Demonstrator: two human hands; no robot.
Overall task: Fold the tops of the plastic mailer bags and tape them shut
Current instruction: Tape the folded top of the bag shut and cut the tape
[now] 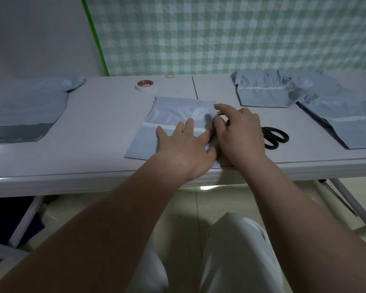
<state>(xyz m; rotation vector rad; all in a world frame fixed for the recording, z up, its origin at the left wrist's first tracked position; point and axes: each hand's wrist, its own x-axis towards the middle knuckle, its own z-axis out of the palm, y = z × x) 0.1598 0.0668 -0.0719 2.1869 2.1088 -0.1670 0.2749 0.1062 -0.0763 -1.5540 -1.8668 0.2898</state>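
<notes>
Taping is judged to be the step in hand: the mailer bag (pixel 169 115), at the middle of the table (pixel 93 127), is pressed flat by the straight fingers of the left hand (pixel 184 146), while a tape roll (pixel 220 113) is gripped in the curled right hand (pixel 239 132) at the bag's right edge. Next a cut is likely called for — the scissors (pixel 275 137) lie just beside that hand — with the strip held taut.

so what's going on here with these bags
A person seems to be taping a grey mailer bag on the table. The left hand presses flat on the bag while the right hand holds a tape roll at its right edge. Scissors lie just to the right; other bags lie at both sides.
</notes>
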